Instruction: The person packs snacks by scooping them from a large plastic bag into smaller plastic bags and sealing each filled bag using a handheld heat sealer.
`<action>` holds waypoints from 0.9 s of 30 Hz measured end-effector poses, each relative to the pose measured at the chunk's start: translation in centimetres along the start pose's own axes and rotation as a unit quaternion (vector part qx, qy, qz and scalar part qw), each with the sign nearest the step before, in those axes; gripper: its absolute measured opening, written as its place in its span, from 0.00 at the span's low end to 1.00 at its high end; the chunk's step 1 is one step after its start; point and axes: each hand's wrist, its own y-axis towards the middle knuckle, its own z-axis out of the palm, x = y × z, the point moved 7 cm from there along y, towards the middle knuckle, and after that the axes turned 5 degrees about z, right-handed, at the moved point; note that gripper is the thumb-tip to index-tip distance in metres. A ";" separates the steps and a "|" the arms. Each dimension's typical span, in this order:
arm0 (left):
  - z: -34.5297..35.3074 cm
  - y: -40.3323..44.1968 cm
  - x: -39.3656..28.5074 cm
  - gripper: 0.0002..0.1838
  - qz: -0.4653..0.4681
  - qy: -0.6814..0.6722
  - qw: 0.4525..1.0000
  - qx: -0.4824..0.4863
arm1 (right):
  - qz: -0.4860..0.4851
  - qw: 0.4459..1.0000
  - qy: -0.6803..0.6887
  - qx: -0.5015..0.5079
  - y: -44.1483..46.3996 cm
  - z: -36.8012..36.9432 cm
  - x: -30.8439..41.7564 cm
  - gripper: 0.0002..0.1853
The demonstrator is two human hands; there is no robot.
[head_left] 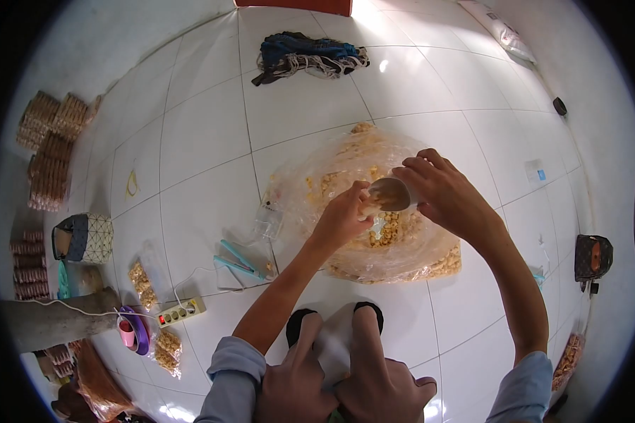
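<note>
A large clear plastic bag [423, 261] of popcorn-like yellow snack pieces lies open on the tiled floor before me. Above its mouth, my left hand [343, 217] is closed around a small clear bag [368, 206] that seems to have some pieces in it. My right hand [448, 190] grips a cup [394, 195], tipped sideways with its opening against the small bag. Fingers partly cover both items, so how much the cup contains is hard to see. Loose pieces [384, 233] show inside the large bag beneath my hands.
On the left lie a light-blue hand sealer [238, 261], a power strip [180, 311] and filled snack bags [141, 285], [168, 350]. Stacked packs [49, 169] line the left wall near a patterned bag [90, 238]. Blue cloth with cords [310, 55] lies ahead; a brown bag [593, 257] sits right.
</note>
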 end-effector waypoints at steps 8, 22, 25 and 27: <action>0.0 0.0 0.5 0.25 -0.053 -0.077 0.995 0.015 | -0.032 0.995 0.073 -0.061 -0.3 -1.1 1.4 0.22; 1.5 -4.1 4.4 0.18 -0.148 -0.090 0.985 0.020 | -0.065 0.992 -0.092 -0.052 -1.0 16.0 -5.5 0.13; 1.1 -4.4 4.3 0.18 -0.139 -0.084 0.987 0.010 | -0.087 0.991 -0.100 -0.029 -0.1 19.6 -6.0 0.09; 0.8 -4.6 4.4 0.18 -0.134 -0.082 0.988 0.005 | -0.105 0.992 -0.043 0.058 -0.4 22.4 -6.5 0.09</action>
